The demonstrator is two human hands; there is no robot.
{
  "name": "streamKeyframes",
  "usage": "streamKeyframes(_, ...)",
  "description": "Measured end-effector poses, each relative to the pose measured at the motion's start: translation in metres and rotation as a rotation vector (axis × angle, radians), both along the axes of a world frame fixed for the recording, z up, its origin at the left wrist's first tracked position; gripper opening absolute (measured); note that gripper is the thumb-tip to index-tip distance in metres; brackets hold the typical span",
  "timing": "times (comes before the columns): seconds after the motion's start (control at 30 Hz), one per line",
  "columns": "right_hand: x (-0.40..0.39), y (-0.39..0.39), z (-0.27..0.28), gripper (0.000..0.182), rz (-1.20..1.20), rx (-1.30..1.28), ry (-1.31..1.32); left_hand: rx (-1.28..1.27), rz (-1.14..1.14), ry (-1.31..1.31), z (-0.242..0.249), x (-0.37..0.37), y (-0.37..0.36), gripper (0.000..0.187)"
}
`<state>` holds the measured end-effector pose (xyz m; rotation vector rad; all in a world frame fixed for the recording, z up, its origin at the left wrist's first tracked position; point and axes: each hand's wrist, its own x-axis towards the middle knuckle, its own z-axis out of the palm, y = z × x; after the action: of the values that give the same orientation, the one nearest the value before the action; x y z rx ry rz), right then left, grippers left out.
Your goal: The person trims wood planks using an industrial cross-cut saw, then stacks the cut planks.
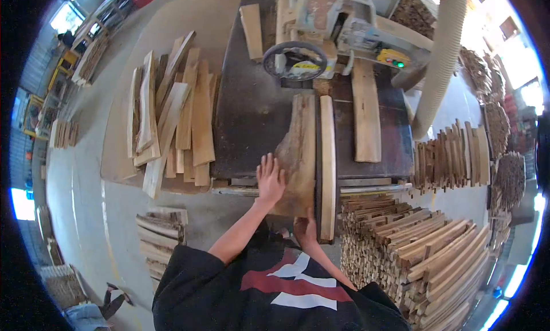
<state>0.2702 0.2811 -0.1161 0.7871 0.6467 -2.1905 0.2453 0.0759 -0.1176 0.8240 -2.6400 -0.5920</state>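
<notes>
A wide brown board with a wavy left edge [301,153] lies on the dark machine table [246,119], its near end past the front edge. My left hand [270,179] rests on the board's left side with its fingers spread. At the near end, my right hand [305,229] grips the board, its fingers partly hidden beneath. Just right of the board runs a straight fence strip, and beside it lies a narrow pale strip of wood [327,165]. A black handwheel [294,60] sits beyond the board's far end.
Loose planks [203,113] are piled on the left. Another board [366,113] lies on the table's right side. Large wood stacks [435,256] stand at the lower right. A ribbed hose [444,56] hangs at upper right. Another person [86,315] shows at the lower left.
</notes>
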Motion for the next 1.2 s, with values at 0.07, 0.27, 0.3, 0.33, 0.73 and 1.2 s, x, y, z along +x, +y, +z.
streamKeyframes(0.07, -0.007, -0.018, 0.019, 0.042, -0.07, -0.039, 0.001, 0.021, -0.001, 0.009, -0.003, -0.02, -0.004, 0.048)
streamKeyframes(0.27, -0.03, -0.033, 0.051, 0.07, 0.621, 0.691, 0.158, 0.016, -0.095, 0.088, 0.017, -0.075, -0.032, 0.044)
streamKeyframes(0.3, -0.028, -0.029, 0.032, 0.069, 0.582, 0.638, 0.15, 0.048, -0.105, 0.081, 0.015, -0.075, -0.033, 0.043)
streamKeyframes(0.33, -0.024, -0.021, 0.009, 0.068, 0.546, 0.583, 0.139, 0.081, -0.114, 0.07, 0.014, -0.076, -0.035, 0.043)
streamKeyframes(0.73, -0.06, -0.054, -0.004, 0.067, 0.479, 0.691, 0.053, 0.251, -0.11, 0.267, 0.014, -0.109, -0.077, 0.043)
streamKeyframes(1.2, -0.198, -0.192, 0.044, 0.053, 0.342, 0.761, -0.051, 0.229, -0.077, 0.321, -0.003, -0.17, -0.159, 0.038)
